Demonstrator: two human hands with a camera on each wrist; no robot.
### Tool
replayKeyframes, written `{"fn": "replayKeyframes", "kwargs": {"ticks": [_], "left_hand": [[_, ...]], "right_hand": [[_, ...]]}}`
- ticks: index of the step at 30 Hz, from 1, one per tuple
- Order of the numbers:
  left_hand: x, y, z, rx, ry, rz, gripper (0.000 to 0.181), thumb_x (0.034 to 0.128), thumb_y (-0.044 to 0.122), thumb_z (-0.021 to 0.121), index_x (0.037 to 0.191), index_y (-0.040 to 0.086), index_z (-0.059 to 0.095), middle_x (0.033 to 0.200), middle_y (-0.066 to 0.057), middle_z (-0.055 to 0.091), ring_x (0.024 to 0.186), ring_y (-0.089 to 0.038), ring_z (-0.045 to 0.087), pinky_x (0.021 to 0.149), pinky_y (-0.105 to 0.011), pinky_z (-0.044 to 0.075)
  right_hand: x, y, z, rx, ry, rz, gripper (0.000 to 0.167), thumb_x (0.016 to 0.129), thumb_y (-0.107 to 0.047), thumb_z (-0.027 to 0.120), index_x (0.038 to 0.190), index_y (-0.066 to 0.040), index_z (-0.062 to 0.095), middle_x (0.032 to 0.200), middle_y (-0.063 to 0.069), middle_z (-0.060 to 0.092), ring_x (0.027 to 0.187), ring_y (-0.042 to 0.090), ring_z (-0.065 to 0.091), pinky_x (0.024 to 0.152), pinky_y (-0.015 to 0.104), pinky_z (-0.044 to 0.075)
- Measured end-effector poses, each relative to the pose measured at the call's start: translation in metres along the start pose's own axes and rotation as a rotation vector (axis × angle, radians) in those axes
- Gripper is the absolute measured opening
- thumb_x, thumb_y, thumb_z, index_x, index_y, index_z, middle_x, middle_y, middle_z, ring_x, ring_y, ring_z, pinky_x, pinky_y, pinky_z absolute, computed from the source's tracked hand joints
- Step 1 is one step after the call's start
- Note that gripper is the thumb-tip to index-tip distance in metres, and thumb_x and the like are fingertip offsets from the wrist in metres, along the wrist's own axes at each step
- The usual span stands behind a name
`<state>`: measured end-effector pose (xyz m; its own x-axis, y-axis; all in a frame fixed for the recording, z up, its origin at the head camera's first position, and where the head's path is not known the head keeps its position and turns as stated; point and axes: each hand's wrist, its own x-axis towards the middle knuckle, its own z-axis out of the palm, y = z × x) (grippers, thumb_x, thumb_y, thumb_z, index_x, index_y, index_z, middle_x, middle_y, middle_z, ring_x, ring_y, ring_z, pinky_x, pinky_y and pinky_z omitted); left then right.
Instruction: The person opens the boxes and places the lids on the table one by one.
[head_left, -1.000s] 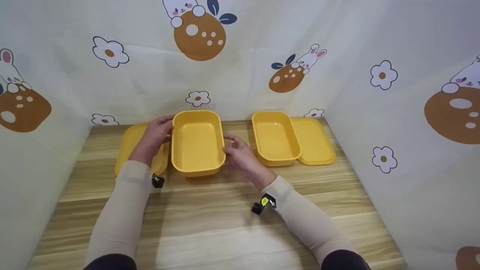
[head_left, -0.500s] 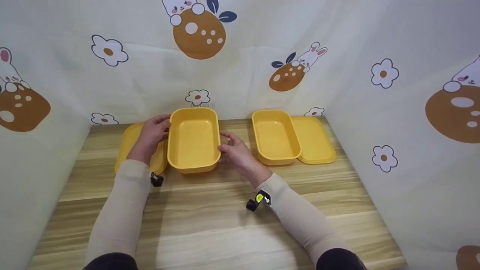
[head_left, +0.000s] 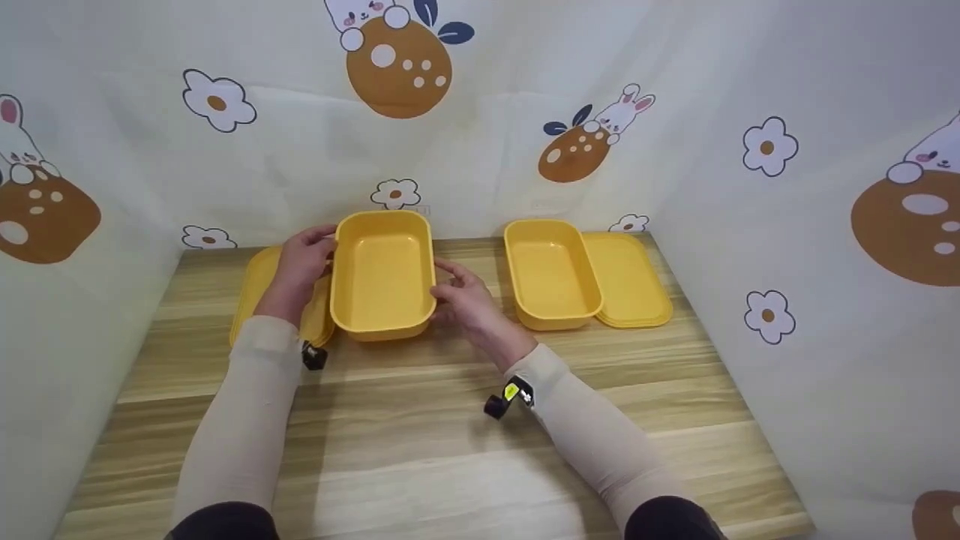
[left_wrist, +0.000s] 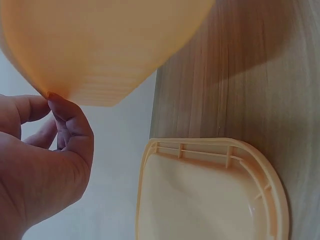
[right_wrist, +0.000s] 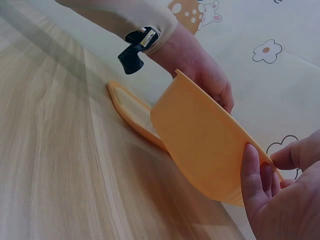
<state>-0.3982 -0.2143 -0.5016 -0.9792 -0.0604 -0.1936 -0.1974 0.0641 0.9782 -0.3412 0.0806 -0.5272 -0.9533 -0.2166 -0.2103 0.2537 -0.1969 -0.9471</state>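
Observation:
Between the two hands a yellow rectangular food container (head_left: 382,281) with nothing inside is held up off the table, slightly tilted. The left hand (head_left: 301,266) pinches its left rim near the far corner; the left wrist view shows the thumb and fingers of that hand (left_wrist: 55,155) meeting at the rim. On the opposite side the right hand (head_left: 472,311) grips the right rim, and in the right wrist view its fingers (right_wrist: 251,172) lie against the outer wall. Under the left forearm lies a yellow lid (head_left: 259,289), partly hidden, its ridged edge (left_wrist: 225,150) facing up.
A second yellow container (head_left: 553,277) stands to the right, with another yellow lid (head_left: 634,281) lying against its right side. Behind them rises a patterned fabric wall (head_left: 480,135). More fabric bounds the wood-grain table (head_left: 420,450) at left and right.
Both hands have shifted the held container a little to the left and away from the body. The right forearm follows leftward. The second container and both lids stay where they were.

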Motion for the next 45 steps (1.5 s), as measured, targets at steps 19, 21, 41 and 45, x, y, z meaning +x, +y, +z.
{"fn": "replayKeyframes", "kwargs": {"ticks": [19,21,41,45], "left_hand": [[0.006,-0.006,-0.006,0.056,0.024,0.032,0.049,0.1176,0.021,0.050,0.164,0.006,0.051,0.154,-0.018,0.055,0.130,-0.027,0.060,0.114,-0.042,0.052],[0.005,-0.007,-0.007,0.055,0.023,0.037,0.049,0.1178,0.022,0.051,0.164,0.005,0.051,0.152,-0.019,0.055,0.129,-0.027,0.060,0.113,-0.041,0.052],[0.008,-0.021,-0.009,0.077,0.040,0.017,0.051,0.1194,0.023,0.047,0.166,0.003,0.047,0.163,-0.020,0.052,0.144,-0.035,0.054,0.121,-0.045,0.047],[0.009,-0.023,-0.009,0.076,0.039,0.028,0.051,0.1193,0.021,0.047,0.166,0.001,0.047,0.162,-0.022,0.052,0.144,-0.037,0.054,0.120,-0.046,0.047]], "right_hand": [[0.008,0.004,0.007,0.026,0.026,0.003,0.065,0.099,0.004,0.067,0.160,-0.016,0.059,0.108,0.010,0.061,0.086,0.022,0.069,0.083,0.047,0.062],[0.008,0.005,0.008,0.027,0.026,-0.003,0.066,0.098,0.005,0.066,0.160,-0.015,0.059,0.106,0.009,0.059,0.085,0.022,0.068,0.078,0.043,0.062],[0.018,0.024,0.013,0.043,0.019,0.000,0.068,0.096,0.007,0.063,0.160,-0.015,0.061,0.106,0.009,0.061,0.080,0.022,0.068,0.069,0.035,0.060],[0.019,0.027,0.014,0.053,0.025,0.002,0.069,0.095,0.009,0.063,0.160,-0.015,0.060,0.103,0.008,0.060,0.078,0.022,0.067,0.067,0.034,0.060]]}}
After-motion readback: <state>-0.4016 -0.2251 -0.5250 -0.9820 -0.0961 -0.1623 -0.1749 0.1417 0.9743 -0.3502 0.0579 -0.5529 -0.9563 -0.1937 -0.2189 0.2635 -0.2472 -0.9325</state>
